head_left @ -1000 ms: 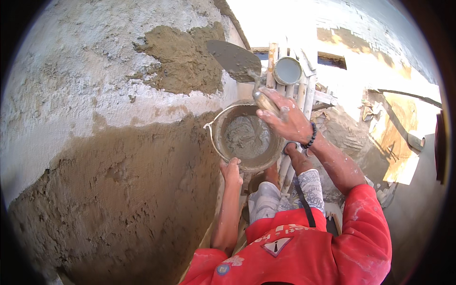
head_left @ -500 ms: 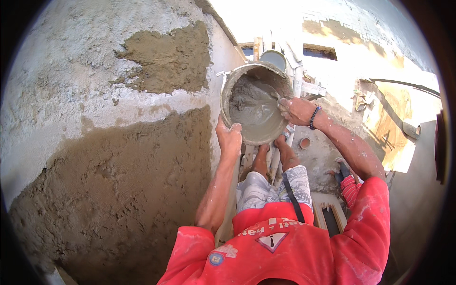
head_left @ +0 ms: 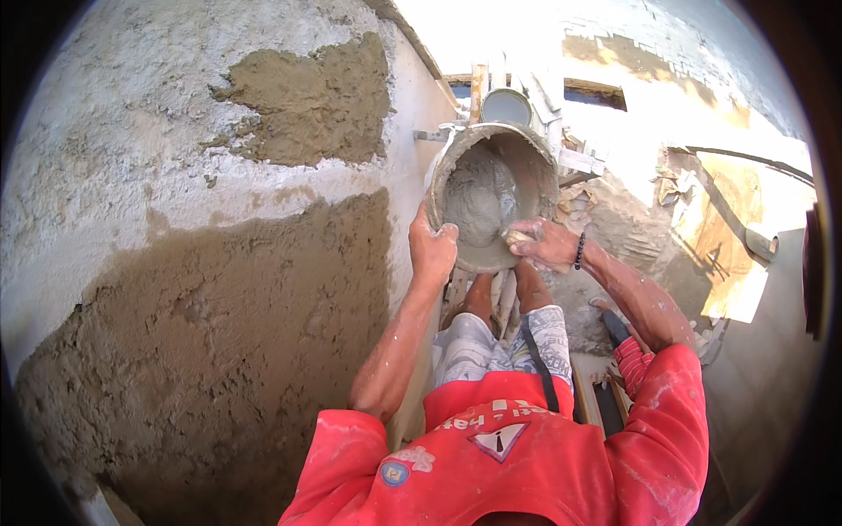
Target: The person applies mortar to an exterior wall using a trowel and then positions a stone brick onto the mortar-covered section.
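Observation:
A mortar-crusted bucket [head_left: 545, 180] is held tilted in front of me, its mouth facing me. My left hand [head_left: 433, 250] is closed on its left lower rim, thumb on the edge. Wet grey mortar [head_left: 472, 206] lies inside. My right hand [head_left: 542, 244], with a dark beaded bracelet at the wrist, is closed at the lower right of the bucket's mouth. It grips the pale handle of what looks like a trowel [head_left: 519, 236]. The blade is mostly hidden, with a shiny strip showing against the mortar.
To my left stands a rough wall [head_left: 114, 175] with wet brown plaster [head_left: 254, 324] and a smaller patch [head_left: 307, 101] above. Beyond the bucket is a round container [head_left: 506, 107] by planks. Another person's striped red sleeve [head_left: 632, 364] shows below right. My feet stand on narrow boards.
The bucket and my left hand have shifted slightly right. My right hand has moved down toward the near rim, and the mortar has been drawn into a mound.

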`<state>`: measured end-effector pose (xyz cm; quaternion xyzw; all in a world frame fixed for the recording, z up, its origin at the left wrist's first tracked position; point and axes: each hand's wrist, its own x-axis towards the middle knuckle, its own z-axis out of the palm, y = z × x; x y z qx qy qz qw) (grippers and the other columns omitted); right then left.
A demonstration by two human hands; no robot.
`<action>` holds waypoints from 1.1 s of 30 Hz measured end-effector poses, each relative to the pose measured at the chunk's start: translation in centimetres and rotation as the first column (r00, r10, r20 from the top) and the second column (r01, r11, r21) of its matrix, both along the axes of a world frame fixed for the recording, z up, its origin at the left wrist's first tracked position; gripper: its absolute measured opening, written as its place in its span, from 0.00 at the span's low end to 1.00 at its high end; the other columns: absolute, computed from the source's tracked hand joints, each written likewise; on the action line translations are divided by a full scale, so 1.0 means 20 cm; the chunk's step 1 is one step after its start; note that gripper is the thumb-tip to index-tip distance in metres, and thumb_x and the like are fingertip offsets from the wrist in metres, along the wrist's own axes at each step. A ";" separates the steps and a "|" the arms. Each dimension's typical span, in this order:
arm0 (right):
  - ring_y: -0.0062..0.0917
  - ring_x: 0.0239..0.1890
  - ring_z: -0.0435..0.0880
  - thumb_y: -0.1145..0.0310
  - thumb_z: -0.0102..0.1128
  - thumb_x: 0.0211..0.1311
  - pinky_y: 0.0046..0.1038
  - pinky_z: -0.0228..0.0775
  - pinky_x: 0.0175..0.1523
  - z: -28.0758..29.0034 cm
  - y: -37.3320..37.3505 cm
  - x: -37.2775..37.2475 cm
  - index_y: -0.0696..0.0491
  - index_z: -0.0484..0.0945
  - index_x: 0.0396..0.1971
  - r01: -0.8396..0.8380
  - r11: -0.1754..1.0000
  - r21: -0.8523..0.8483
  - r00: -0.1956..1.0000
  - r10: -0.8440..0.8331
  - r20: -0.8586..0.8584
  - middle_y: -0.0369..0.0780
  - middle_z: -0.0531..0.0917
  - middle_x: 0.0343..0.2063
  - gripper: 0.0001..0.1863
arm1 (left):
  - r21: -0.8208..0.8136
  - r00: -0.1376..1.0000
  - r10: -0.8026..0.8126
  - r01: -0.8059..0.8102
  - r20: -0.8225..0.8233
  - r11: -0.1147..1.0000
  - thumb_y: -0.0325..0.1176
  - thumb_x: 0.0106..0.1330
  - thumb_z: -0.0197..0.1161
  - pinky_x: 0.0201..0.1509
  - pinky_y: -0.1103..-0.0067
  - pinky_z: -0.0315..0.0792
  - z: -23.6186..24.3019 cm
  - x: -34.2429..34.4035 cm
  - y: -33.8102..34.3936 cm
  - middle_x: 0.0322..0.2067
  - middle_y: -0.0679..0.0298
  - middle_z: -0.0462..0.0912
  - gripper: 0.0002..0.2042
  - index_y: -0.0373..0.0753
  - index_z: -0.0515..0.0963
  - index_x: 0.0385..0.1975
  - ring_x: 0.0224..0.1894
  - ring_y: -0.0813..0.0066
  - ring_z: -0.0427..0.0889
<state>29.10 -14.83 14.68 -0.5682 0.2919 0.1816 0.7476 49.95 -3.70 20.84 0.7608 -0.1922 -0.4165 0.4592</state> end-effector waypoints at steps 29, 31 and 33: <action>0.20 0.18 0.75 0.71 0.48 0.59 0.21 0.70 0.23 0.48 -0.09 0.29 0.63 0.60 0.62 0.698 0.704 0.136 0.696 -0.710 0.107 0.39 0.77 0.22 0.29 | 0.075 0.827 0.502 -0.501 -0.253 0.862 0.21 0.48 0.55 0.47 0.77 0.70 -0.22 0.21 0.02 0.40 0.60 0.75 0.25 0.31 0.68 0.52 0.40 0.71 0.73; 0.20 0.19 0.76 0.72 0.46 0.56 0.22 0.70 0.24 0.54 -0.15 0.39 0.64 0.58 0.63 0.765 0.643 0.033 0.635 -0.762 0.125 0.40 0.77 0.22 0.32 | 0.072 0.818 0.525 -0.524 -0.236 0.848 0.21 0.49 0.54 0.47 0.77 0.69 -0.27 0.23 0.10 0.40 0.61 0.75 0.26 0.32 0.68 0.53 0.39 0.72 0.73; 0.20 0.20 0.76 0.72 0.46 0.56 0.22 0.70 0.25 0.57 -0.21 0.54 0.64 0.59 0.62 0.824 0.566 -0.026 0.561 -0.810 0.167 0.40 0.77 0.23 0.31 | 0.057 0.802 0.558 -0.560 -0.213 0.827 0.20 0.50 0.54 0.47 0.77 0.69 -0.42 0.27 0.25 0.40 0.62 0.75 0.26 0.33 0.68 0.54 0.39 0.72 0.73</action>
